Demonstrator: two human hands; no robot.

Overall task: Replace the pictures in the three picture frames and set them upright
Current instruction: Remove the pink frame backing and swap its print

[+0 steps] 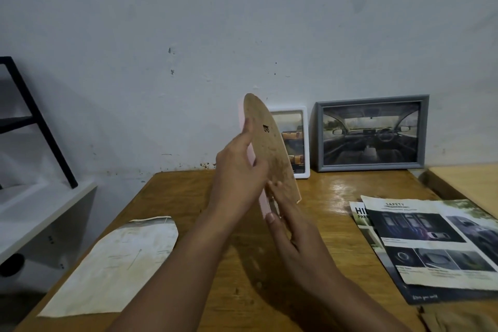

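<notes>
Head | pink frame (253,170) at centre, over table (188,197), back facing me | left hand (237,170) grips its 9 o'clock edge, right hand (293,226) pinches 6 o'clock corner | light, stiff, probably fragile; hold edges.

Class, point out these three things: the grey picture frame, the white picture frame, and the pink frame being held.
grey picture frame (372,98), head view, top rail.
white picture frame (306,143), head view, right rail.
pink frame (240,113), head view, pink front edge.

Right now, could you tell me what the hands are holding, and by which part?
Both hands hold the pink frame, brown backing toward the camera. The left hand grips its left edge; the right hand holds its bottom end.
</notes>
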